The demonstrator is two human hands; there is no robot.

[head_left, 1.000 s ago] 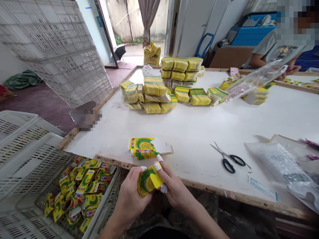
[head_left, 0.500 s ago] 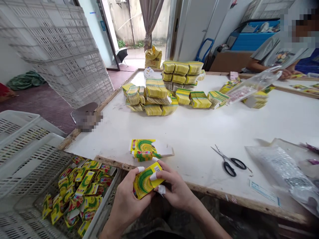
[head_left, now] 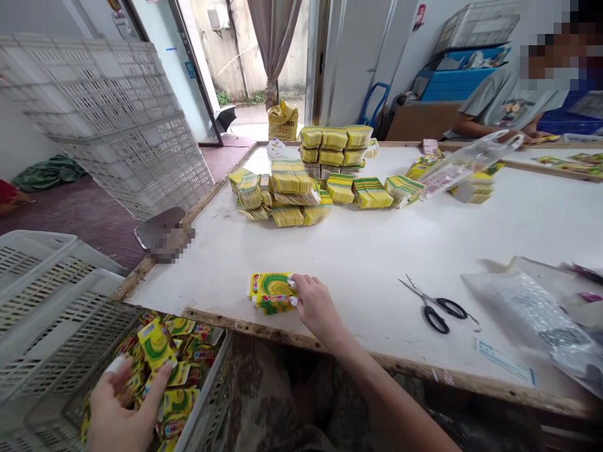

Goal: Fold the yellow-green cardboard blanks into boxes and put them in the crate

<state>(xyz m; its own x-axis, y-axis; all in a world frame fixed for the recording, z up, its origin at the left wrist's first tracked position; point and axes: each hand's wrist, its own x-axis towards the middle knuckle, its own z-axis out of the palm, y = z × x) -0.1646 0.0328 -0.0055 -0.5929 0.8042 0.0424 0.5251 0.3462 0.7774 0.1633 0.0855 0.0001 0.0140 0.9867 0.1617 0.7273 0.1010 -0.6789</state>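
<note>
My left hand (head_left: 123,405) is over the crate at the lower left, its thumb and fingers spread, with white tape on a fingertip. Just beyond those fingers is a small yellow and green box (head_left: 155,342), tilted above other boxes; whether it still touches a fingertip I cannot tell. On the table near the front edge lies a short pile of flat yellow cartons (head_left: 271,287). My right hand (head_left: 313,304) pinches the right end of the top carton, its taped fingertips partly hidden.
A white plastic crate (head_left: 200,398) holds many filled boxes. Black-handled scissors (head_left: 431,307) lie to the right, by a clear plastic bag (head_left: 532,314). Bundled cartons (head_left: 292,176) are stacked at the back. A co-worker (head_left: 504,110) sits at the far right.
My left hand has carried the small box from the table edge down left to the crate and opened. My right hand has left that box and moved up to the flat cartons.
</note>
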